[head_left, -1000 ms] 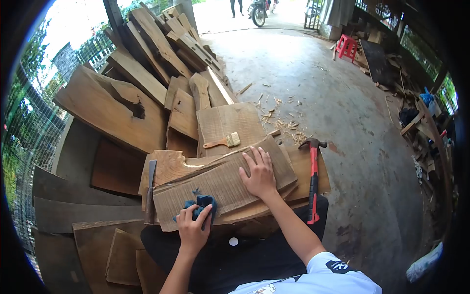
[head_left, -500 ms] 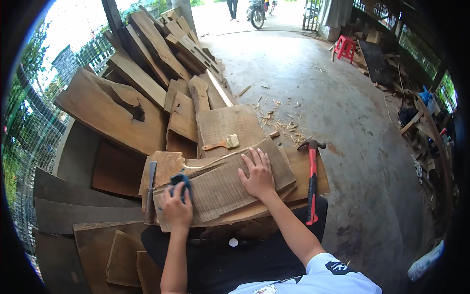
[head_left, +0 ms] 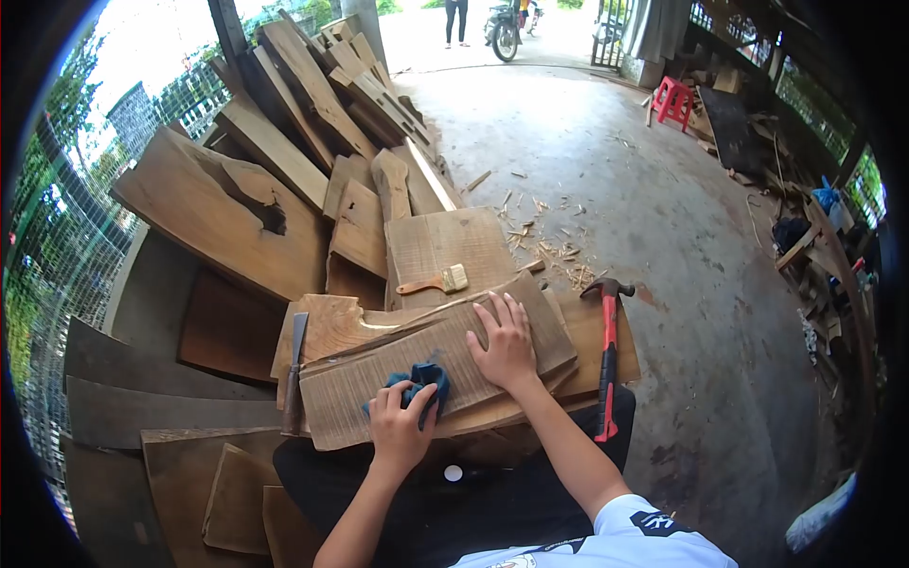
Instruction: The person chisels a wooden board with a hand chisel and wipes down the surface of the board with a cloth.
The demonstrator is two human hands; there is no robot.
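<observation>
A rough, ridged board (head_left: 454, 355) lies across other planks over the person's lap. My left hand (head_left: 401, 426) is closed on a crumpled blue cloth (head_left: 428, 383), which rests against the board's left half. Flat on the board's right part is my right hand (head_left: 506, 346), fingers spread, holding nothing. A chisel (head_left: 295, 374) lies just left of the board, and a red and black hammer (head_left: 608, 360) lies to its right. Beyond the board, a brush (head_left: 437, 280) with a wooden handle sits on a squarish board (head_left: 450, 237).
Stacked planks (head_left: 317, 90) and slabs (head_left: 227, 218) fill the left side. Wood chips (head_left: 549, 237) are scattered on the concrete floor (head_left: 701, 293). A red stool (head_left: 672, 102), scrap wood and a motorbike (head_left: 503, 33) are farther off; a person's legs (head_left: 456, 21) show at the top.
My left hand and the cloth went left and up along the board, then back right and down toward its middle. My right hand keeps its place on the board.
</observation>
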